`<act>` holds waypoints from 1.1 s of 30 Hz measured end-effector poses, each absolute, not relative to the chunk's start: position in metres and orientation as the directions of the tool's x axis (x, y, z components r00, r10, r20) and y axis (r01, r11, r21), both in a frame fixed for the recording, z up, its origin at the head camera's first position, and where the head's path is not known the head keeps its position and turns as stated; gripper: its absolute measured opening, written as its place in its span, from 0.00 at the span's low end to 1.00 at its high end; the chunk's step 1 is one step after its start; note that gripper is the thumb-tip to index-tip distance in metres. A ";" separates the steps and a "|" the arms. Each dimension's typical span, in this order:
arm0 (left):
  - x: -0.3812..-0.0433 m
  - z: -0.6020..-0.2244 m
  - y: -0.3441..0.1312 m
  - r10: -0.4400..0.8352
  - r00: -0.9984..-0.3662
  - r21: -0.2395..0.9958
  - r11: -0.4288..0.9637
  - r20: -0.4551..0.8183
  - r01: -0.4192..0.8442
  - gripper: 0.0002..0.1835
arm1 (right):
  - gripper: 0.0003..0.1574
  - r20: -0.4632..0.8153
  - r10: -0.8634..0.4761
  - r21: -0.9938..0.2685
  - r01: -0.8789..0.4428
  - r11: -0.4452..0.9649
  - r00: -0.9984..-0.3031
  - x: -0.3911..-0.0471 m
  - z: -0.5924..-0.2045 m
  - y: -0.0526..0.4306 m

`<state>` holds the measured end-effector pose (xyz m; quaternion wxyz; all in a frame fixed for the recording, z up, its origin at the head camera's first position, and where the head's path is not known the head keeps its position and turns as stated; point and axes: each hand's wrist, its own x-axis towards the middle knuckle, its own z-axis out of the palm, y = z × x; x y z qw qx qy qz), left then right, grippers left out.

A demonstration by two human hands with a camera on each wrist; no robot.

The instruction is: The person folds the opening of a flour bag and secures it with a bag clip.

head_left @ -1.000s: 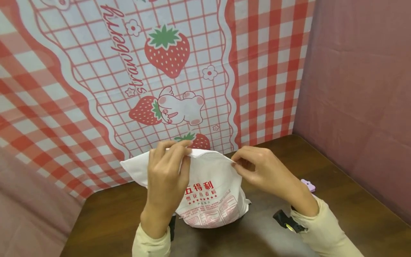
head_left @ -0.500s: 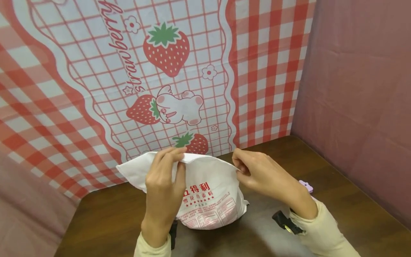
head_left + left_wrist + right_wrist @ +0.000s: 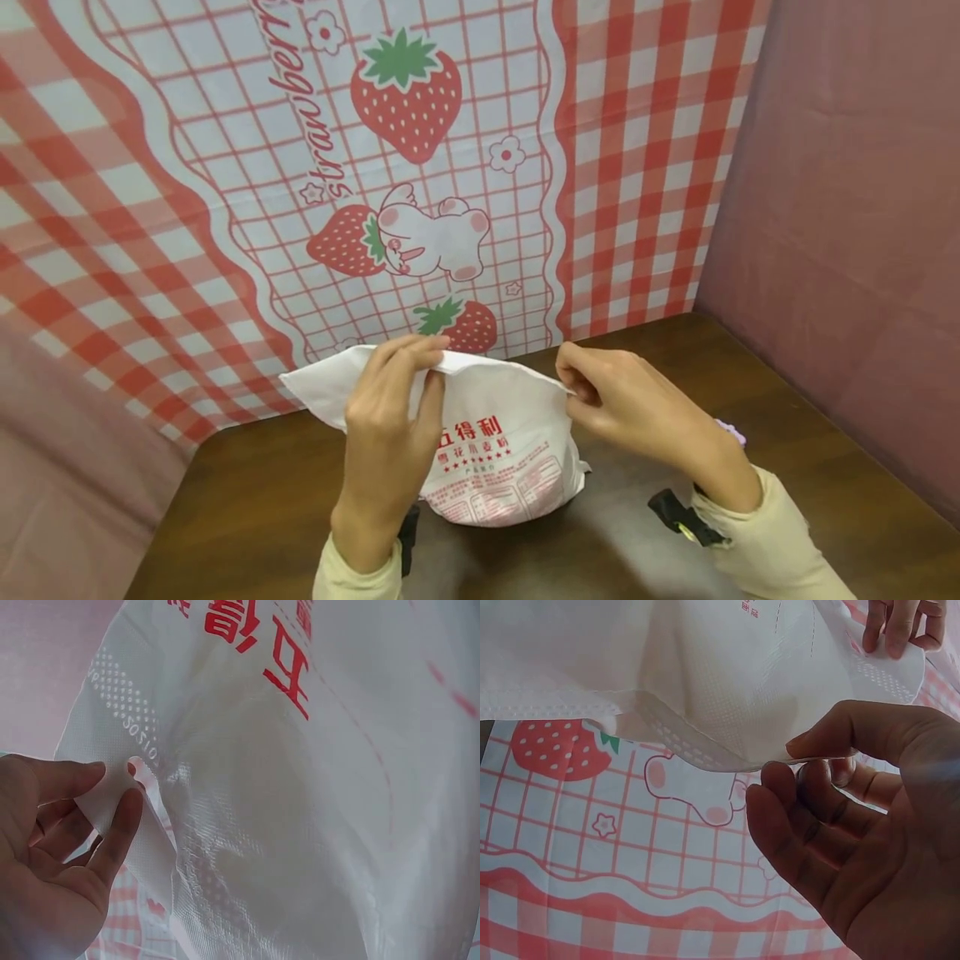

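Observation:
A white flour bag (image 3: 495,417) with red Chinese print stands upright on the table, its bulging lower part on the wood. My left hand (image 3: 390,442) pinches its top edge left of the middle; a white flap of the bag sticks out beyond it. In the left wrist view, the thumb and fingers of that hand hold the edge beside a small opening in the bag (image 3: 247,787). My right hand (image 3: 630,408) pinches the right end of the top edge. In the right wrist view, the thumb and fingertips grip the thin rim (image 3: 712,757) of the bag. The bag's inside is hidden.
Behind the bag hangs a red-and-white checked strawberry cloth (image 3: 637,167). A pink curtain (image 3: 840,208) closes off the right side. On the dark wooden table (image 3: 247,492), a small purple object (image 3: 731,432) is partly hidden behind the right forearm. Both wrists carry black straps (image 3: 686,517).
The right hand has slid a little to the right and down along the bag's top edge. Both hands keep hold of the edge, and the head view has shifted slightly.

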<state>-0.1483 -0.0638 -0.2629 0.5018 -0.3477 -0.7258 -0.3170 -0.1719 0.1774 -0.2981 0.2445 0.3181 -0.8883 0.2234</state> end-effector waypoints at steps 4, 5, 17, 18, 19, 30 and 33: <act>-0.148 -0.262 -0.063 0.191 -0.235 0.093 0.554 0.953 0.827 0.04 | 0.12 0.595 -0.446 -0.230 -0.673 0.703 -0.669 -0.171 -0.297 0.177; -0.148 -0.261 -0.063 0.194 -0.234 0.091 0.553 0.953 0.828 0.04 | 0.12 0.604 -0.439 -0.229 -0.672 0.704 -0.666 -0.170 -0.296 0.176; -0.143 -0.258 -0.068 0.235 -0.279 0.112 0.544 0.931 0.832 0.05 | 0.17 0.697 -0.434 -0.211 -0.742 0.636 -0.570 -0.164 -0.294 0.164; -0.142 -0.258 -0.068 0.237 -0.280 0.112 0.542 0.930 0.833 0.04 | 0.17 0.695 -0.441 -0.211 -0.748 0.629 -0.567 -0.164 -0.294 0.163; -0.142 -0.257 -0.068 0.239 -0.278 0.111 0.538 0.930 0.835 0.05 | 0.17 0.693 -0.447 -0.211 -0.752 0.624 -0.566 -0.164 -0.294 0.163; -0.134 -0.246 -0.071 0.356 -0.275 0.076 0.484 0.893 0.872 0.14 | 0.19 0.682 -0.480 -0.188 -0.765 0.616 -0.553 -0.163 -0.296 0.159; -0.133 -0.246 -0.071 0.353 -0.283 0.081 0.491 0.892 0.867 0.15 | 0.20 0.657 -0.489 -0.197 -0.757 0.622 -0.573 -0.163 -0.296 0.159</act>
